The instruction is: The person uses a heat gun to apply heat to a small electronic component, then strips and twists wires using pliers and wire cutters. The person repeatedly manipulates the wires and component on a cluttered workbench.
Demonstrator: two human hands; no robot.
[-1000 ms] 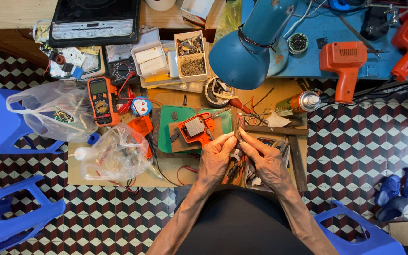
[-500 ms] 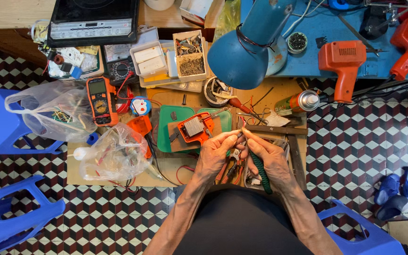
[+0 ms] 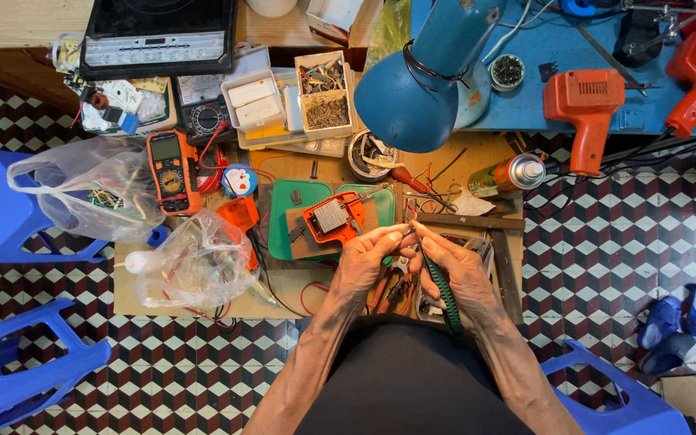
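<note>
My left hand (image 3: 366,258) pinches a small part at its fingertips, just below an orange plastic housing (image 3: 331,217) that lies on a green mat (image 3: 293,211). My right hand (image 3: 459,270) grips a tool with a dark green handle (image 3: 441,292), its tip meeting the left fingertips. The small part itself is too tiny to make out. Both hands hover over a tray of pliers and hand tools (image 3: 400,288) on a low wooden board.
An orange multimeter (image 3: 170,170), two clear plastic bags (image 3: 195,262) of wires, boxes of screws (image 3: 324,90), a blue desk lamp (image 3: 424,76), a spray can (image 3: 507,173) and orange drills (image 3: 586,109) crowd the board. Blue stools (image 3: 10,366) stand on the checkered floor.
The right hand now holds the green-handled tool upright with its tip at the left fingertips; both hands have shifted slightly up towards the orange housing.
</note>
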